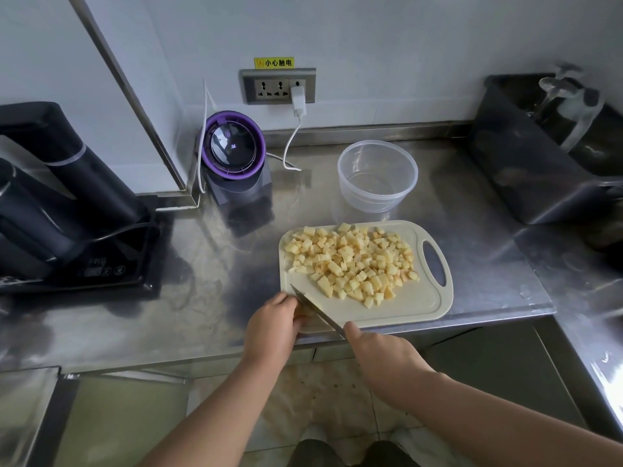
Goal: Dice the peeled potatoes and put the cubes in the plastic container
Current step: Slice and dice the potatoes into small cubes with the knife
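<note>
Just one wide-angle head cam here, looking forward and steeply down from above the desk's [236, 251] front edge, close in, facing the back wall [371, 35].

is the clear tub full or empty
Empty: the clear round plastic container shows a bare bottom; the yellow potato cubes lie on the cream cutting board.

At the cutting board's [404, 308] near-left corner, our left hand [269, 323] covers most of the potato piece [308, 311] under the knife [317, 310]; can't tell its shape. The handle is hidden inside our right hand [381, 355]. Far left of the board, the black appliance [67, 210] is cut off by the pic edge. Right of the board, the dark bin [526, 170] runs out of frame, w/ a clear thing [569, 106] in it, too blurred to ID.
</note>
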{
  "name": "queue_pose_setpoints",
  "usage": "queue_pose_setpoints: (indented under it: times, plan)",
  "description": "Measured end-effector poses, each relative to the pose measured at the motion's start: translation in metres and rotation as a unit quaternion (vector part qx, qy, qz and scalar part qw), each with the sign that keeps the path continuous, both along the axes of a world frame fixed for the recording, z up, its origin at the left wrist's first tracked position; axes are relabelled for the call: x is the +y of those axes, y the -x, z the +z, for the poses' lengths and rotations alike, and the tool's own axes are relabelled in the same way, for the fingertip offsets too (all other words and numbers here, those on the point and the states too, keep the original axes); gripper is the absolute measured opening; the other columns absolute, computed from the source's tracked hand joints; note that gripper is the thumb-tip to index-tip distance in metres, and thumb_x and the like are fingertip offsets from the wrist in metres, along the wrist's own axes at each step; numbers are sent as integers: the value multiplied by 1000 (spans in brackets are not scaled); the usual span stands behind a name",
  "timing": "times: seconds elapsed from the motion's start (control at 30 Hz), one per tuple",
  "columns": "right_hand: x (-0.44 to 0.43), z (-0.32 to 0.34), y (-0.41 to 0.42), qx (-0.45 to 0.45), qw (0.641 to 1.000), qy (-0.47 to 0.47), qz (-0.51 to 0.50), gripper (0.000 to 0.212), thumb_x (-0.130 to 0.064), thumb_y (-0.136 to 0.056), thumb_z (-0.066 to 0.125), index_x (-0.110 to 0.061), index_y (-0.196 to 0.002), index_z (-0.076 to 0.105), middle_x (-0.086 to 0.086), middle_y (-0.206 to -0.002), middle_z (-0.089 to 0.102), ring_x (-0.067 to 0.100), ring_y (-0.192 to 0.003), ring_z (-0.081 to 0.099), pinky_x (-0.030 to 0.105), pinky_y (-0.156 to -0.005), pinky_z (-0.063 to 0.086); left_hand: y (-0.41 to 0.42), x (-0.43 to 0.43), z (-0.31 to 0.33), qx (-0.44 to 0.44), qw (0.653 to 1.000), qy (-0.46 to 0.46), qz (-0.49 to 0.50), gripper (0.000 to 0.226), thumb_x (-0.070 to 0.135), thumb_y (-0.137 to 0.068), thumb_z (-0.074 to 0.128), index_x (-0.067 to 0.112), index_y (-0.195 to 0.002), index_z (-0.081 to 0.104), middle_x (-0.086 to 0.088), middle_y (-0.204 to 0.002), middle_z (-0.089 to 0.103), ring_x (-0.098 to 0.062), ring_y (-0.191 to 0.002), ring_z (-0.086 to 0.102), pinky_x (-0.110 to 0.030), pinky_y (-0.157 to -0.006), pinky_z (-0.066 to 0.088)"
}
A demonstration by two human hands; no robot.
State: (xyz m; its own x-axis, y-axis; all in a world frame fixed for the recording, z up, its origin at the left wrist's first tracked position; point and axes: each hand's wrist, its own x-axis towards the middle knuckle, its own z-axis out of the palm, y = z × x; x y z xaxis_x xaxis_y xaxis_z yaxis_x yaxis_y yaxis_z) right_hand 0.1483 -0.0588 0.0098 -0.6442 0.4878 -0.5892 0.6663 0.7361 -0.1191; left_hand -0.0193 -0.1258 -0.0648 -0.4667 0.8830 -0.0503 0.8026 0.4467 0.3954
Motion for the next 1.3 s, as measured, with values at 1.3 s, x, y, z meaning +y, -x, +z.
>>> queue_pose_setpoints:
  times: [1.3]
  plan:
    - [1, 10, -4, 34, 999, -10, -5, 41, 2, -91, 38, -19, -125, 30, 2, -71, 45, 17, -59, 44, 28, -48, 33, -6, -11, 3, -47, 995, -29, 87, 22, 30, -83, 70, 14, -94, 60, 1, -98, 58, -19, -89, 58, -24, -67, 41]
